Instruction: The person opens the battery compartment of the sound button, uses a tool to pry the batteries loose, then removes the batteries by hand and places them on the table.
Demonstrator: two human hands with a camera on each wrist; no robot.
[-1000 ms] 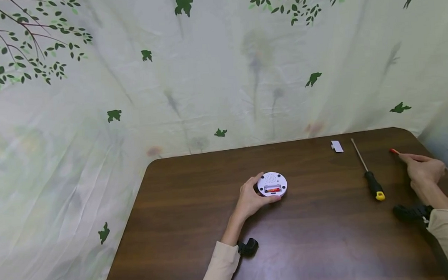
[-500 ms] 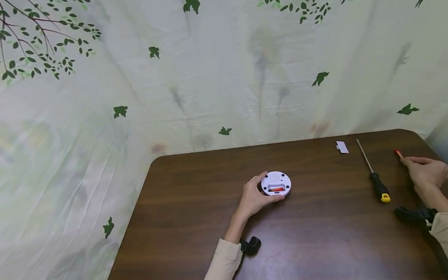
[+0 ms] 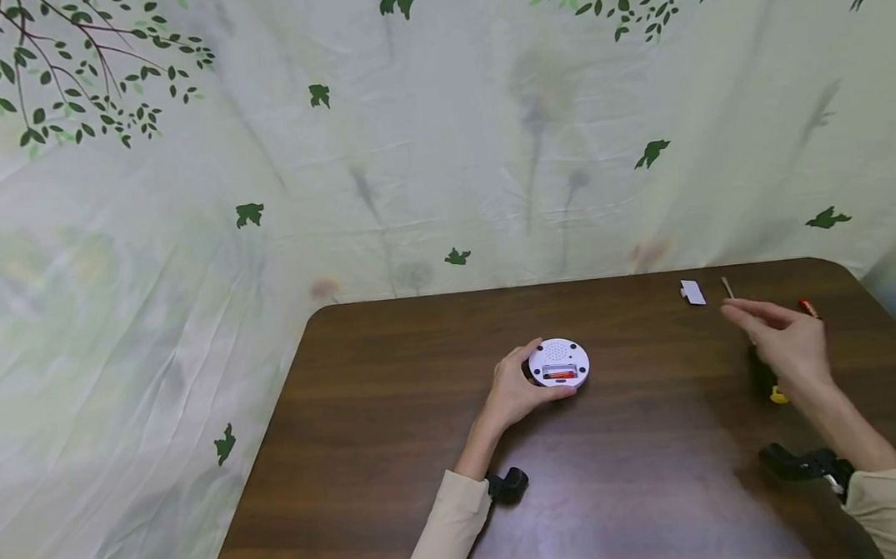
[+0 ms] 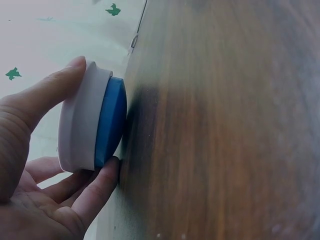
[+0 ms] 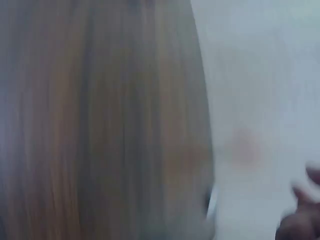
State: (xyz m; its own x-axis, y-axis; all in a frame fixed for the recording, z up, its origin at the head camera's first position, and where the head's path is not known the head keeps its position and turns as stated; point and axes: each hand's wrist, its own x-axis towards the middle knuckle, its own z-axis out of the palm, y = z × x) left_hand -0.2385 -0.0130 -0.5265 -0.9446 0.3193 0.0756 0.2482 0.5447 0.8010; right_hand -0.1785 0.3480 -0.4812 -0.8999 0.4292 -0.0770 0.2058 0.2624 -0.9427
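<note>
In the head view my left hand point(image 3: 514, 389) holds a round white device point(image 3: 564, 351) by its edge, thumb and fingers on opposite sides. Speaker holes and an uncovered battery compartment face up, with a red battery point(image 3: 559, 375) lying in it. A blue domed underside point(image 4: 113, 122) shows in the left wrist view, close to the table. To the right, my right hand point(image 3: 792, 348) hovers over a screwdriver point(image 3: 778, 395) and hides much of it; its fingers are loosely extended with nothing seen between them. Another red battery point(image 3: 808, 307) lies on the table just beyond that hand.
A small white battery cover point(image 3: 692, 292) lies near the far edge of the brown wooden table point(image 3: 395, 448). Behind the table hangs a pale curtain point(image 3: 442, 146) printed with leaves. The right wrist view is blurred.
My right hand has left the loose battery at the far right and moved left over the screwdriver. My left hand keeps hold of the device. The head view has shifted slightly.
</note>
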